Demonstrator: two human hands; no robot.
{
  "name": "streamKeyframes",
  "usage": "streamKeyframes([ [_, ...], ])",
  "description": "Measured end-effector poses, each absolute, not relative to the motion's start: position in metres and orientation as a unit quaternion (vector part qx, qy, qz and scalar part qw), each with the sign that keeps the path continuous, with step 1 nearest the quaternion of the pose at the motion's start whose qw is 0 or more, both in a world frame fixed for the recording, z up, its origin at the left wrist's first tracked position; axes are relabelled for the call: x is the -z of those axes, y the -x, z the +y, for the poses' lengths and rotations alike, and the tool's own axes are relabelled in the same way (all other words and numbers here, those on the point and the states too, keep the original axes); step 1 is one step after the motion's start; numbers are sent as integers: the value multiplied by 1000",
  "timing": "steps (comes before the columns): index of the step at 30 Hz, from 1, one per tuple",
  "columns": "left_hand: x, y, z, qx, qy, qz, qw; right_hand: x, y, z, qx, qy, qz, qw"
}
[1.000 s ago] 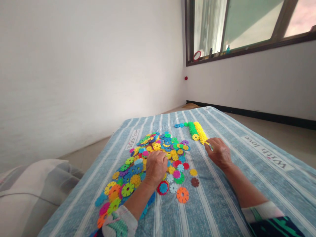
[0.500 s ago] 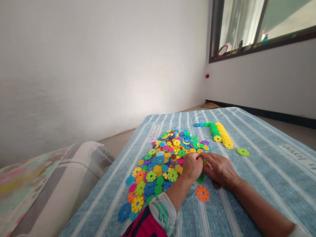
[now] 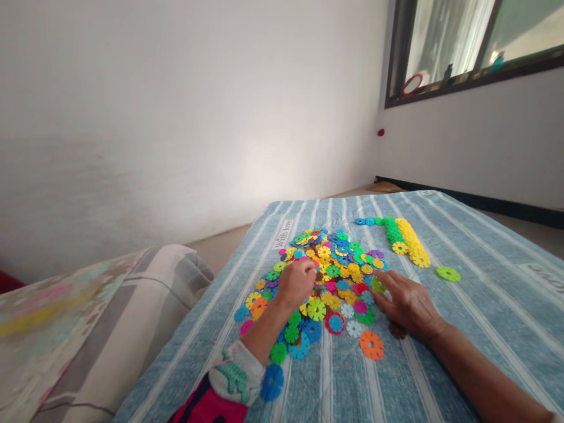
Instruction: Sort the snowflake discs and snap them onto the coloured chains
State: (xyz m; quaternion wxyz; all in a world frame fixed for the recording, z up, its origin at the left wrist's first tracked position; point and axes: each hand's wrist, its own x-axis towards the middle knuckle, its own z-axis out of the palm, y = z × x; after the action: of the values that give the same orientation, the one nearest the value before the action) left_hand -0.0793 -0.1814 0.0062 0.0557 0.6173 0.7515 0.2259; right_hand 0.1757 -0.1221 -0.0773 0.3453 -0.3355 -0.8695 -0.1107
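Notched discs [image 3: 332, 271], flat, smooth and plastic-looking, lie heaped in many colors on a woven blue cloth [image 3: 330, 382] with white stripes. At far left, grey-and-white fabric [image 3: 170, 276] bulges in soft folds. The left hand [image 3: 298, 284] reaches over the heap from a patterned cuff [image 3: 238, 376], knuckles up, fingers curled in; whether it grips a disc I cannot tell. Near it, an orange disc [image 3: 371, 345] lies flat. Beyond the heap, a short flat chain [image 3: 369, 221] meets a ridged green roll [image 3: 390, 232], beside a longer yellow roll [image 3: 409, 238]. The right hand [image 3: 408, 302] is low, palm down, thumb and fingers spread around a lime disc [image 3: 378, 285]; whether it is grasped I cannot tell. Farther right, a loose yellow-green disc [image 3: 448, 274] rests alone.
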Motion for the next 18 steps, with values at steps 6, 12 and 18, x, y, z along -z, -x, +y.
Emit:
streamKeyframes([
  [6,-15,156,-173,-139,-565,813,20,80,-176,-123,98,341,-881,312],
  [12,-8,182,-163,-86,-582,807,45,80,-176,-124,82,339,-885,307],
  [18,-5,184,-148,-61,-607,790,68,78,-176,-125,79,345,-883,308],
])
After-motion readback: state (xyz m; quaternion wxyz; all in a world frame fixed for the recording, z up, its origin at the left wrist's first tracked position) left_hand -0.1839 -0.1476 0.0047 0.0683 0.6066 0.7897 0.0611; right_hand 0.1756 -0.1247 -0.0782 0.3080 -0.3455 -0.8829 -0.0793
